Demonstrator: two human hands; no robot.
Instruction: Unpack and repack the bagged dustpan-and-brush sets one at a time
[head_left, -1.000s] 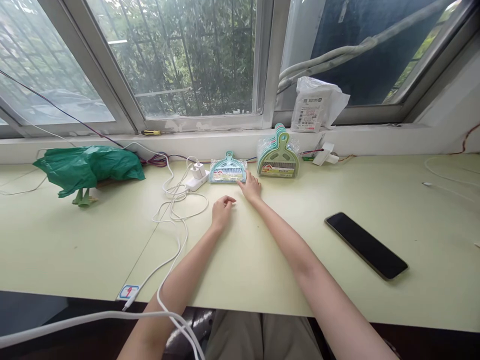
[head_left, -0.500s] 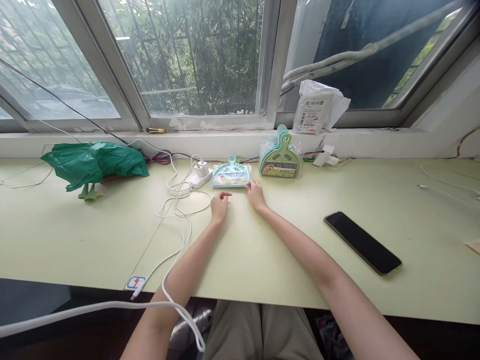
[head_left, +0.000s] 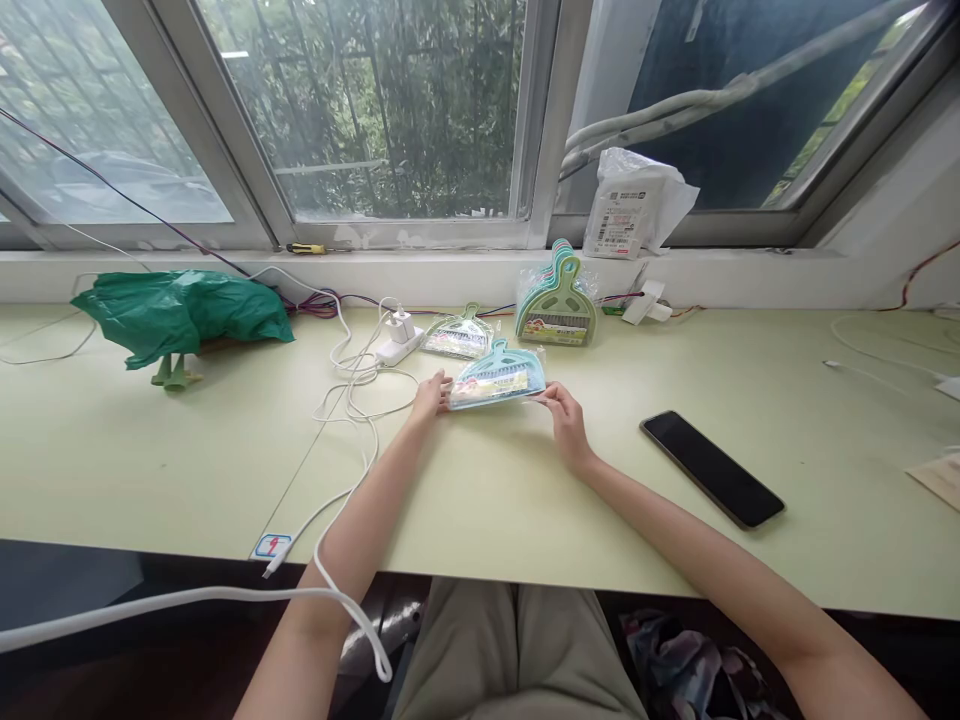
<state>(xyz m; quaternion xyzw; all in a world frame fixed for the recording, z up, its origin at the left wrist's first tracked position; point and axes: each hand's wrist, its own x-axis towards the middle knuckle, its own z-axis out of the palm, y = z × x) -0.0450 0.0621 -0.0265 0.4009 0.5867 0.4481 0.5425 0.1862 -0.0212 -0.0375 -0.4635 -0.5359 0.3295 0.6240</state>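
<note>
A blue mini dustpan set in a clear packet [head_left: 498,375] is lifted just above the pale green table [head_left: 187,450]. My left hand [head_left: 430,398] grips its left edge and my right hand [head_left: 566,422] pinches its right corner. Behind it a green packaged dustpan set [head_left: 457,336] lies flat near the sill. A stack of more packaged dustpans [head_left: 556,306] stands upright against the wall, to the right of that.
A black phone [head_left: 711,468] lies face up on the right. White charger cables [head_left: 352,400] and a plug [head_left: 399,340] trail left of my hands. A green plastic bag [head_left: 178,312] sits at the far left. On the windowsill rests a white packet [head_left: 634,205].
Both hands reached the pile by the sill, took the blue packet off the top and drew it toward me. The green packet beneath it is uncovered.
</note>
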